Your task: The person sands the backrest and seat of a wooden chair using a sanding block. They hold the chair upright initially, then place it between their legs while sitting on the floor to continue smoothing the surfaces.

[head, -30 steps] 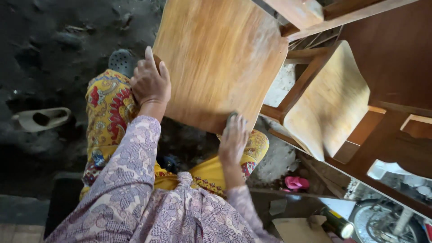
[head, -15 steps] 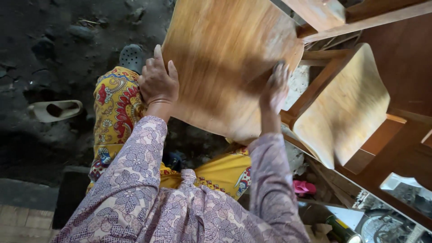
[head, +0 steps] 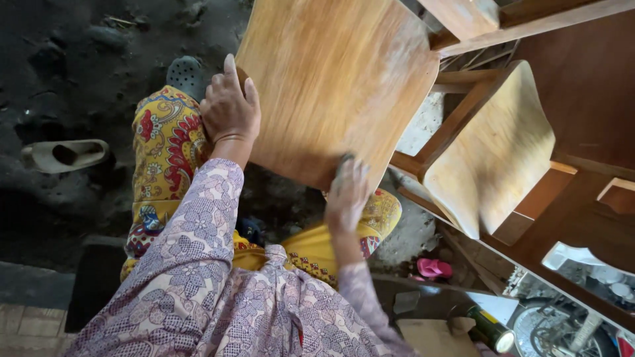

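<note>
A person's left hand (head: 228,109) grips the left edge of a wooden chair seat (head: 337,86) tilted above their lap, fingers curled over it. The blurred right hand (head: 347,192) presses something small, unclear, against the near edge. The seat looks stiff, smooth and fairly heavy, best held by its edges.

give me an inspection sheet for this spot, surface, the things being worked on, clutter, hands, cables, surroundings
Surface: dark dirt floor, uneven.
Job's things: wooden seat panel, tilted, dusty near its right edge.
Clutter: pale sandal on the dirt; pink item; cardboard piece.
Hands: left hand grips the panel's left edge; right hand blurred at the panel's lower edge, whatever it holds cannot be told.
Cables: nothing seen.
Surroundings: wooden chair at right, wheel at lower right.
</note>
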